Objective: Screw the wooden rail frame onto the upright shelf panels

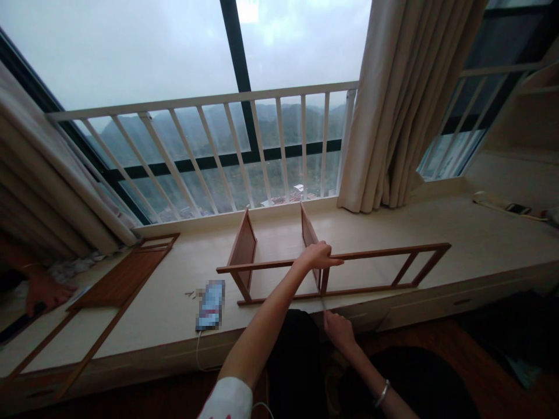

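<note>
A brown wooden frame (388,254) lies on its side on the pale ledge, with two panels, a left panel (243,247) and a middle panel (309,224), standing up from it toward the window. My left hand (317,256) is closed over its upper rail, beside the middle panel. Below, my right hand (339,329) grips a thin-shafted tool that looks like a screwdriver (323,304). Its tip meets the lower rail near the middle crosspiece; the handle is hidden in my fist. Several small fasteners (190,294) lie left of the frame.
A phone (210,305) with a white cable lies on the pale ledge (275,233). Another wooden frame with a panel (126,278) rests at left, near another person's hand (46,294). White railing (209,100) and a curtain (384,105) stand behind. Items (509,205) lie far right.
</note>
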### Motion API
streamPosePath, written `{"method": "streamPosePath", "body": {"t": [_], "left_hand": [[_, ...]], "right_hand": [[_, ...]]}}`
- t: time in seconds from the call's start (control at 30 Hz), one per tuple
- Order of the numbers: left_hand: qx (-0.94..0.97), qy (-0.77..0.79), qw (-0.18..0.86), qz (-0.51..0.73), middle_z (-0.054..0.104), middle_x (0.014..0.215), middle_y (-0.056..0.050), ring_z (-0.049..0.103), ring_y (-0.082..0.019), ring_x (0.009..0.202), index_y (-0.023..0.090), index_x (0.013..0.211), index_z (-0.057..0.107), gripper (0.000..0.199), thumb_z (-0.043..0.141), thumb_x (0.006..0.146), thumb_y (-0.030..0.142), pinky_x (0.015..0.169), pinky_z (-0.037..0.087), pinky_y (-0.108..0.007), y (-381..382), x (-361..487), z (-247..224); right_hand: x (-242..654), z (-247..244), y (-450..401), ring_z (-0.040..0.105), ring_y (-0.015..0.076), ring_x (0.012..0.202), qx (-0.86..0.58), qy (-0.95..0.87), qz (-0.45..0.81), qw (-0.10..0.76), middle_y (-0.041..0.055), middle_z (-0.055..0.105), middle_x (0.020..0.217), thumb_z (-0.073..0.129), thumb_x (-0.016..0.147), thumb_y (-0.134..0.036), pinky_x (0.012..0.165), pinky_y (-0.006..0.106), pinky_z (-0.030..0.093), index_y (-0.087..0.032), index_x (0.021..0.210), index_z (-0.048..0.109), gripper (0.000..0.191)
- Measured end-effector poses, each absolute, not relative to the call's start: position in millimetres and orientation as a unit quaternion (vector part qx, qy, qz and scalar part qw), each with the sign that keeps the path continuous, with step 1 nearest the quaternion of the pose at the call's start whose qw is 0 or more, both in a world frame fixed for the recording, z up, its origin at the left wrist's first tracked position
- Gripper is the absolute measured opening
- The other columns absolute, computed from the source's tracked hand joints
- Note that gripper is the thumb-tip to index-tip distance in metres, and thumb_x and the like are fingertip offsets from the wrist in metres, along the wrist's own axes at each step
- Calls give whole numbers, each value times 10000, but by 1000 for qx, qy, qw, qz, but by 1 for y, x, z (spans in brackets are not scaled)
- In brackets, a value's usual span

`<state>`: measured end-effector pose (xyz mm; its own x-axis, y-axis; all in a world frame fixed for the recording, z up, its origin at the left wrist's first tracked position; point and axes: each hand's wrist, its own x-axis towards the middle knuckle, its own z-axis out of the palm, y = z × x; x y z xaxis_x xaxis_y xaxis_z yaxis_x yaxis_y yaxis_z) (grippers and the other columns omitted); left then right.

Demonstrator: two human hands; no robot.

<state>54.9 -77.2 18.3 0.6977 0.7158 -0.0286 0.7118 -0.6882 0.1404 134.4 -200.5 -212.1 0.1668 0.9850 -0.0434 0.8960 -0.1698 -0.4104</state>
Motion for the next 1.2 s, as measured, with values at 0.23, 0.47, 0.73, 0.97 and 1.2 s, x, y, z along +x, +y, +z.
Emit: {"method": "streamPosePath", "body": {"t": [0.23,0.47,0.73,0.97,1.2], "left_hand": [[921,382,73,5,557,859,-79,543,-157,707,145,765,601,594,317,676,659,577,366,-228,-75,56,20],[926,371,69,13,553,870,-81,537,-146,688,147,753,598,592,305,685,657,559,351,-227,-74,56,19],[926,372,64,20,548,870,-79,532,-143,682,143,747,594,605,289,688,662,564,352,-228,-75,55,18],[922,379,71,25,551,860,-83,535,-153,684,150,768,595,629,291,662,690,561,354,-233,-74,56,16],[921,382,75,23,565,809,-79,530,-148,674,144,751,604,617,295,674,673,556,347,-228,-73,57,14]], "right_hand": [[127,-232,-189,366,67,383,-601,-404,524,449,-44,411,403,370,740,-472,421,196,277,-172,516,419,377],[123,-233,-193,78,34,287,-340,-151,767,522,-115,175,332,386,768,-337,302,158,79,-198,549,320,267],[131,-237,-195,247,35,307,-559,-291,603,489,-94,317,379,422,703,-478,336,166,153,-165,644,473,322],[142,-216,-205,535,129,610,-648,-555,390,348,9,589,659,408,732,-417,538,215,349,-176,757,535,273],[136,-196,-214,599,184,705,-725,-668,123,117,69,630,717,301,824,-422,549,228,344,-198,854,540,329]]}}
